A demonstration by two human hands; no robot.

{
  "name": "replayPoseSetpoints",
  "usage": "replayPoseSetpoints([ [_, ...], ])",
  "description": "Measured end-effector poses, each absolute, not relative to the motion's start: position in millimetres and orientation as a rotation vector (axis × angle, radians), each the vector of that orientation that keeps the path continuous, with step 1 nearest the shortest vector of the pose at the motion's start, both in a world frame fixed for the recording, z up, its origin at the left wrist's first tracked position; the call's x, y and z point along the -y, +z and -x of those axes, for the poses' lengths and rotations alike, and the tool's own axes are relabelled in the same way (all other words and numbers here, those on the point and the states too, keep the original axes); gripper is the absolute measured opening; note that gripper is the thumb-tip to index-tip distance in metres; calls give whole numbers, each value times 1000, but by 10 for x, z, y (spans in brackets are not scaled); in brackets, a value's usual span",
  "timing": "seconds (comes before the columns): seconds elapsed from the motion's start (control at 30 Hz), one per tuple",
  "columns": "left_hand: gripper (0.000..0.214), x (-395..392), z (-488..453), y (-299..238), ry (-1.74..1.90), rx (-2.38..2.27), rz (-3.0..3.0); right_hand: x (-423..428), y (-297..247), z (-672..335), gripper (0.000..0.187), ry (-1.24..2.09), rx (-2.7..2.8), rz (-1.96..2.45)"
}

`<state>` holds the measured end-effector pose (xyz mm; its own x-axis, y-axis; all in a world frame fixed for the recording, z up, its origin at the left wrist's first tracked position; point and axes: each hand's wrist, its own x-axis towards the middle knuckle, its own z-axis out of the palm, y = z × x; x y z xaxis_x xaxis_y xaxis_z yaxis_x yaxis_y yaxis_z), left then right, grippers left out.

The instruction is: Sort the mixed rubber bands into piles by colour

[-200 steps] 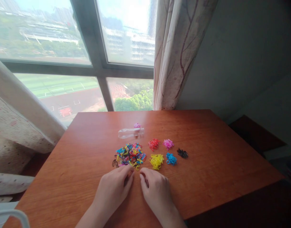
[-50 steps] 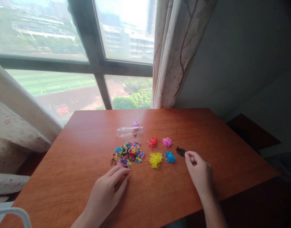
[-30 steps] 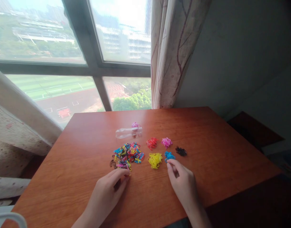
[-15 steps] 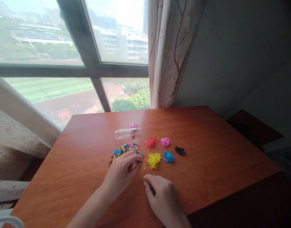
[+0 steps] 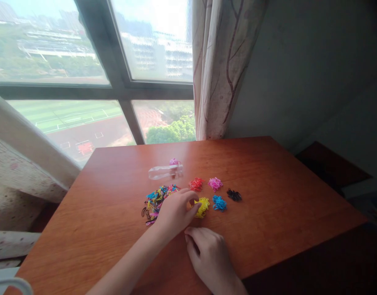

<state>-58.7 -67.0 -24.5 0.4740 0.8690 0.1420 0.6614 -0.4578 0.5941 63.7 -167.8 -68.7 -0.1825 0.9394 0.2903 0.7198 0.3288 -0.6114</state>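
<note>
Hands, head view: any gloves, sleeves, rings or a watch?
None visible. The left hand and the right hand are both bare, with no gloves and no rings to be seen. The left forearm is uncovered down to the frame edge: no sleeve, watch or bracelet. The right wrist is bare too.

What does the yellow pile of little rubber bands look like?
The yellow pile of rubber bands is a small, loose tangle of thin, bright loops that look stretchy and a bit shiny. It lies flat on the wooden table, with the blue pile just to its right and the red pile behind it. The left hand covers its left edge. The fingertips seem to touch it, but I cannot tell if they pinch a loop.
</note>
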Motion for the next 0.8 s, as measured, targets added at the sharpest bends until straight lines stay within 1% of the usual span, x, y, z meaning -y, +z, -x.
replayPoseSetpoints([
  [0.33,15,772,1019,-62,623,-1379,-2275,1688,-635,-633,22,452,2003,1491],
  [0.57,19,1030,1599,-262,587,-1554,-2234,1661,-643,-598,16,457,1984,1558],
  [0.7,21,1196,1707,-380,620,-1600,-2235,1623,-625,-535,10,435,1999,1619],
  [0.8,21,1259,1724,-426,656,-1643,-2235,1574,-602,-468,11,439,2015,1647],
])
